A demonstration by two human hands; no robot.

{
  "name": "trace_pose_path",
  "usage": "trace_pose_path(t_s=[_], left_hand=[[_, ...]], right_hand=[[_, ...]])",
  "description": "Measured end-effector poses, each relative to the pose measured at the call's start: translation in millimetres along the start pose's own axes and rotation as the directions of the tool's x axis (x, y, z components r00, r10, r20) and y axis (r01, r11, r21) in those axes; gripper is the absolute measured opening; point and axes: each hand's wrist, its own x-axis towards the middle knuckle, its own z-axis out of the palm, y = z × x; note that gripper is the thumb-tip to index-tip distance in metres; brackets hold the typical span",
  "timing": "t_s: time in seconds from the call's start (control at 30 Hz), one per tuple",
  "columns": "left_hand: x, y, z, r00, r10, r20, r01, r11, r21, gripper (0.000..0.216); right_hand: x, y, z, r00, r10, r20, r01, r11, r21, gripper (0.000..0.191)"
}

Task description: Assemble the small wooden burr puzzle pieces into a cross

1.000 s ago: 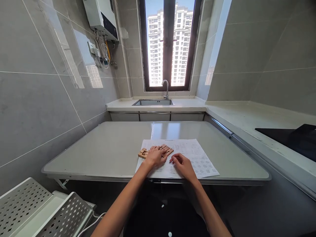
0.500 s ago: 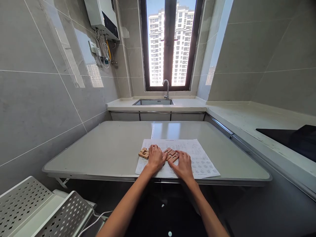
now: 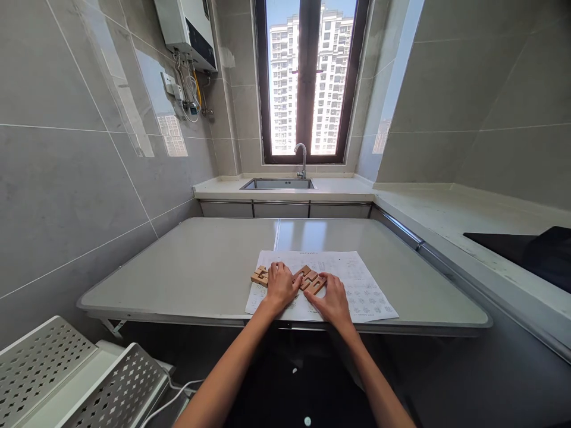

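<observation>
Several notched wooden puzzle pieces (image 3: 308, 279) lie side by side at a slant on a printed paper sheet (image 3: 370, 294). My right hand (image 3: 332, 298) grips the outermost piece at its right end, thumb at the near edge and fingers at the far side. My left hand (image 3: 281, 288) is curled over the left part of the row, its thumb against the pieces; what lies under its palm is hidden. Left of that hand sits another cluster of notched wooden pieces (image 3: 259, 276), partly covered by the fingers.
The sheet lies at the near edge of a pale folding table (image 3: 187, 267). Beyond it are a counter with a sink (image 3: 279, 185) and a faucet (image 3: 304, 159). A white perforated rack (image 3: 129, 386) stands low at left. A dark object (image 3: 551, 255) rests on the right counter.
My right hand has shifted very slightly right with the outermost wooden piece. My left hand keeps nearly the same place and grip.
</observation>
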Motion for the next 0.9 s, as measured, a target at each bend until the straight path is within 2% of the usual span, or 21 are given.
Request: trace_pose_path(t_s=[0.17, 0.3, 0.5, 0.63, 0.77, 0.9], left_hand=[[-1, 0, -2, 0.999, 0.026, -0.033, -0.026, 1.000, -0.018, 0.029], [-4, 2, -3, 0.992, 0.098, -0.076, -0.105, 0.991, -0.085, 0.020], [-4, 6, -4, 0.984, 0.178, -0.025, -0.180, 0.969, -0.170, 0.024], [-2, 7, -3, 0.978, 0.210, 0.010, -0.205, 0.963, -0.176, 0.019], [-3, 8, -2, 0.967, 0.255, 0.013, -0.248, 0.948, -0.198, 0.025], [-7, 10, -4, 0.947, 0.317, -0.046, -0.317, 0.908, -0.276, 0.019]], right_hand=[[1, 0, -2, 0.999, 0.022, -0.027, -0.020, 0.998, 0.067, 0.054], [1, 0, -2, 0.999, 0.032, -0.025, -0.029, 0.995, 0.098, 0.054], [2, -1, -6, 0.997, 0.059, -0.045, -0.050, 0.985, 0.165, 0.055], [4, -2, -10, 0.989, 0.136, -0.051, -0.118, 0.958, 0.261, 0.054], [6, -2, -14, 0.971, 0.224, -0.086, -0.178, 0.914, 0.363, 0.055], [6, -6, -16, 0.957, 0.275, -0.088, -0.213, 0.879, 0.426, 0.058]])
